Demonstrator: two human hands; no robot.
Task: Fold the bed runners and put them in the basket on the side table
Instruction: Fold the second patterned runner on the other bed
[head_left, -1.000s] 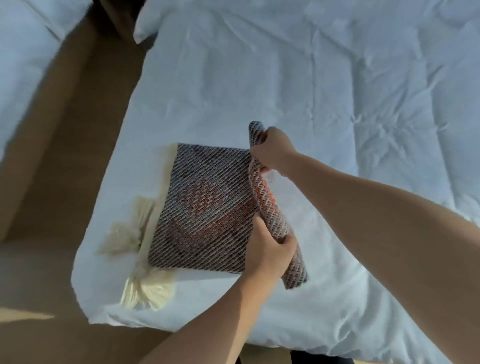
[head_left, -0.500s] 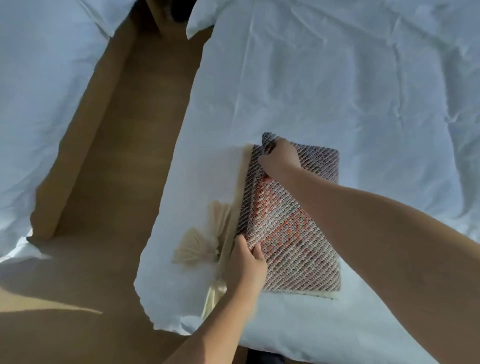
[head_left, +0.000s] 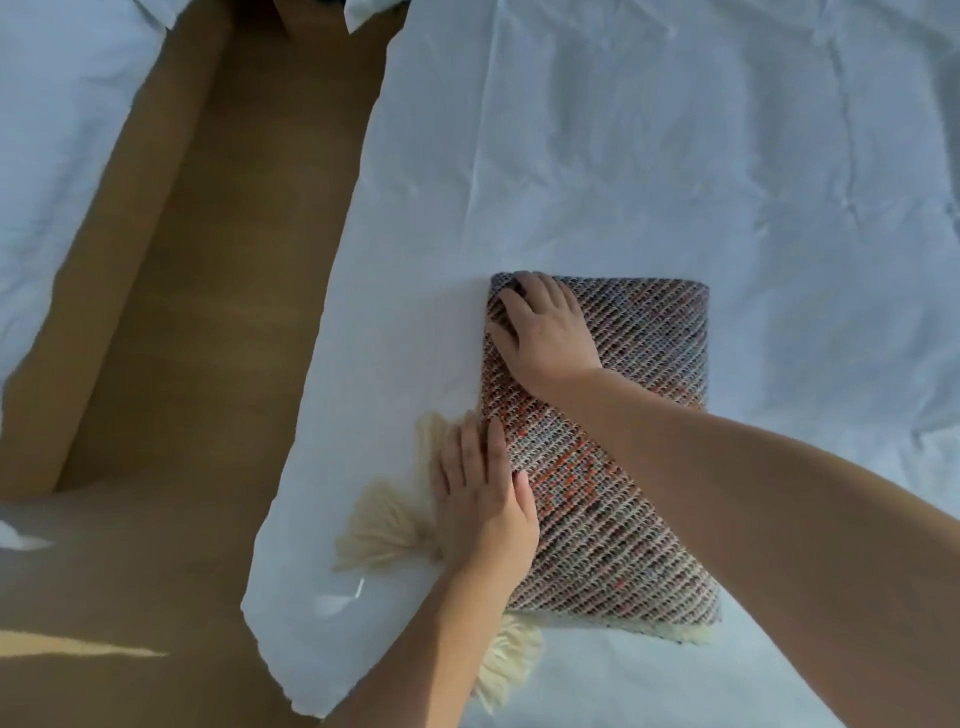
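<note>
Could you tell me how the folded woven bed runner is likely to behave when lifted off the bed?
Probably floppy: the folded reddish woven bed runner is layered soft cloth, so it may sag or unfold unless supported underneath. Its cream yarn tassels will likely dangle.

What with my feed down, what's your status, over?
Hands: left hand, right hand pressing flat on folded bed runner. It lies on bed, tassels poking out. Nothing blocking.

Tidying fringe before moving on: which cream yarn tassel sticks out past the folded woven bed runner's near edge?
The cream tassel at the woven runner's near corner, beside the left forearm; the other tassels fan out leftward from under the left hand.
</note>
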